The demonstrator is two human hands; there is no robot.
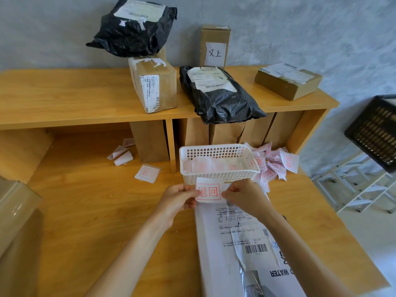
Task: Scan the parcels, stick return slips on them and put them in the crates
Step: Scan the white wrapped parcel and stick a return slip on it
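— Two hands are occupied with one return slip (209,192): its left edge is pinched by the fingers of the left hand (179,198), its right edge by those of the right hand (242,195).

— Where is it held?

— Just above the far end of the white parcel (235,243), which lies flat on the table (96,211), near the white basket (216,161) of slips.

— How should the sticking be done well?

— The backing, if any remains, should be peeled completely; that cannot be told from here. The slip is best laid on bare wrapping, clear of the barcode label (255,247), then smoothed from one edge so no creases are trapped.

— And the crates?

— A dark crate (372,131) is seen at the far right, not yet needed.
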